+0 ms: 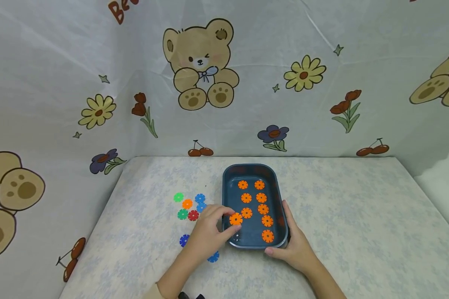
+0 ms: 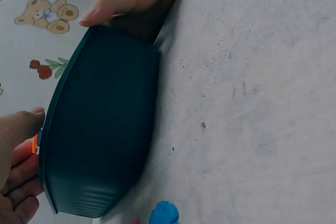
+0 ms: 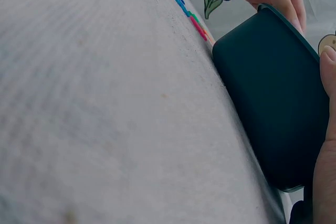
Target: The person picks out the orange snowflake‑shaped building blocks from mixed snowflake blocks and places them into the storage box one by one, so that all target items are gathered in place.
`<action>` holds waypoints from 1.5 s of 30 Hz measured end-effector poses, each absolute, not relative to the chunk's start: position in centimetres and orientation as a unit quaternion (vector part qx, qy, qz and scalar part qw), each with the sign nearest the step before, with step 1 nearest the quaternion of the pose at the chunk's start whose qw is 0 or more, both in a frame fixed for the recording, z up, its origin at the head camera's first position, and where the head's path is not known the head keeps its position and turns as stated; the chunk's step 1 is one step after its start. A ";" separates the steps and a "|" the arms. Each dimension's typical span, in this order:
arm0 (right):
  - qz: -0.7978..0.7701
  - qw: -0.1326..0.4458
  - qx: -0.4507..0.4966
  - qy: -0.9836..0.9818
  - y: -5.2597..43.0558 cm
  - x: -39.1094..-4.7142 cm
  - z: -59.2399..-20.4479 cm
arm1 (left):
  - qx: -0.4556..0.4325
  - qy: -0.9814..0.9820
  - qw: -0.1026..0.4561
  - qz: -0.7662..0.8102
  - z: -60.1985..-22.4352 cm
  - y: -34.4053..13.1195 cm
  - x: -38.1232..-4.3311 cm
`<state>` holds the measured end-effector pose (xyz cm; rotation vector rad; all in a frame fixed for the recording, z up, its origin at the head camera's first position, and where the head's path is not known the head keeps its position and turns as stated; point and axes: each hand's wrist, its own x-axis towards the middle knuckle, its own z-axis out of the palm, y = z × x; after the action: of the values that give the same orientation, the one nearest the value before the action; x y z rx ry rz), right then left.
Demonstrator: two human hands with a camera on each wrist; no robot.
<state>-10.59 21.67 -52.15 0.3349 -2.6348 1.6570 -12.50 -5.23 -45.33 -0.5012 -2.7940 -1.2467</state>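
My left hand (image 1: 209, 232) pinches an orange notched plastic disc (image 1: 236, 215) between thumb and fingertips, over the left side of a dark blue rectangular tray (image 1: 251, 232). In the left wrist view, only a sliver of this orange disc (image 2: 34, 144) shows at the tray's rim. Inside the tray, several more orange discs (image 1: 267, 221) lie in two columns, the right one longer. My right hand (image 1: 298, 247) holds the tray's near right corner, thumb at the front rim and fingers along the right side. From the right wrist, the tray's outer wall (image 3: 273, 98) hides its contents.
Left of the tray, loose discs lie on the pale patterned table (image 1: 359, 216): green (image 1: 178, 197), orange (image 1: 187, 204), red (image 1: 193, 215) and blue (image 1: 200, 198). Nearer the front are a dark blue disc (image 1: 184, 240) and a blue one (image 1: 213, 257), partly behind my left arm. A printed cloth (image 1: 247, 83) hangs behind.
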 end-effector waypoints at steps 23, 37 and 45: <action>0.530 0.005 0.113 -0.840 21.6 -10.6 -52.1 | -0.246 -0.949 0.010 -0.199 -46.1 -1.1 -14.9; 0.541 0.008 0.117 -0.833 21.7 -10.6 -52.3 | -0.229 -0.966 0.033 -0.113 -46.1 0.2 -15.1; 0.538 0.013 0.117 -0.835 21.6 -10.6 -52.3 | -0.223 -0.970 0.035 -0.088 -46.1 0.6 -15.1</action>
<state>-10.63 21.64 -52.30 0.3655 -2.6013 1.6766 -15.13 0.58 -46.07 -0.6847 -2.9831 -0.2704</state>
